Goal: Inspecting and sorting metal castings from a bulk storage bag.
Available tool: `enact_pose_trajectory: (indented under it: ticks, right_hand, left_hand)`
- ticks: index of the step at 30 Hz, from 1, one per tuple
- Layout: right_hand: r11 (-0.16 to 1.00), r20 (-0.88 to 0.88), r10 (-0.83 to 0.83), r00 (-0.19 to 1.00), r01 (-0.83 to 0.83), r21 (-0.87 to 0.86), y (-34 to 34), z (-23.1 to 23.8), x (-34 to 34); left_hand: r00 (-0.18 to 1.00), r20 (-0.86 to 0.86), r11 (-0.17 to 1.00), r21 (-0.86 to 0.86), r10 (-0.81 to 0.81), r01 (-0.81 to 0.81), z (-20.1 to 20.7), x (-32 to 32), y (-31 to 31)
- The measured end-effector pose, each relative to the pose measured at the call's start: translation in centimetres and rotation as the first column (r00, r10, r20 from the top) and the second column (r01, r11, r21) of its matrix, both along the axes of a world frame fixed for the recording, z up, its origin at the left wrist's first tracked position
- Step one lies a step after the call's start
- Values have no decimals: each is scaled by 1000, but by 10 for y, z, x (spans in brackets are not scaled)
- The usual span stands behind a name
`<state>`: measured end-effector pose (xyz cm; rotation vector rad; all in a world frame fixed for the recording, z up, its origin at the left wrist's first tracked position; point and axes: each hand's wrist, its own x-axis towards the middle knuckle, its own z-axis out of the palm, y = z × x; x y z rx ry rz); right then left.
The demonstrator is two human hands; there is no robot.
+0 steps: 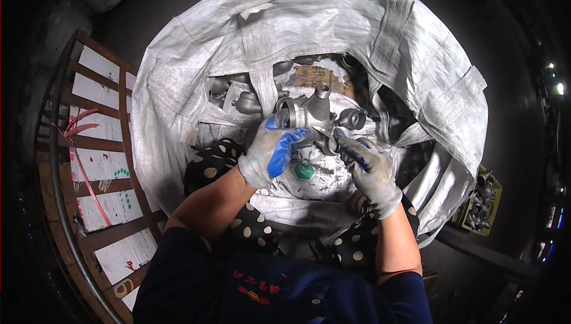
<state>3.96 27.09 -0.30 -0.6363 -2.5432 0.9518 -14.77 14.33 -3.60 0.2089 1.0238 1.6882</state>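
Observation:
A grey metal pipe fitting (319, 111) with a threaded end and several openings is held up over the white woven sack. My left hand (270, 150), in a grey glove with blue coating, is closed around its left side, beside the wide threaded ring. My right hand (370, 168), in a similar but dirtier glove, is closed close to the fitting's lower right. A thin grey metal edge (326, 141) shows between the hands, but what the right fingers grip is hidden. Just behind the right fingers sits another round grey fitting (353, 118).
More grey fittings (248, 102) lie inside the large white sack (202, 26), whose straps (260, 80) hang across the opening. A brown slatted rack with white cardboard (101, 119) stands at left. A yellow crate (495, 196) of metal parts is at right.

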Motion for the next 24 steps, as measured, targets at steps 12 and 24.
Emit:
enact_pose_trajectory:
  ticks: [12,24]
  right_hand:
    - [995,10,3,1000,-2,-103,-1,1,0]
    - [766,-263,-248,932,23,-642,1,6,-28]
  left_hand:
    - [994,45,994,53,-102,99,-5,-2,2]
    - [998,62,1000,22,16,-17,11,8,2]
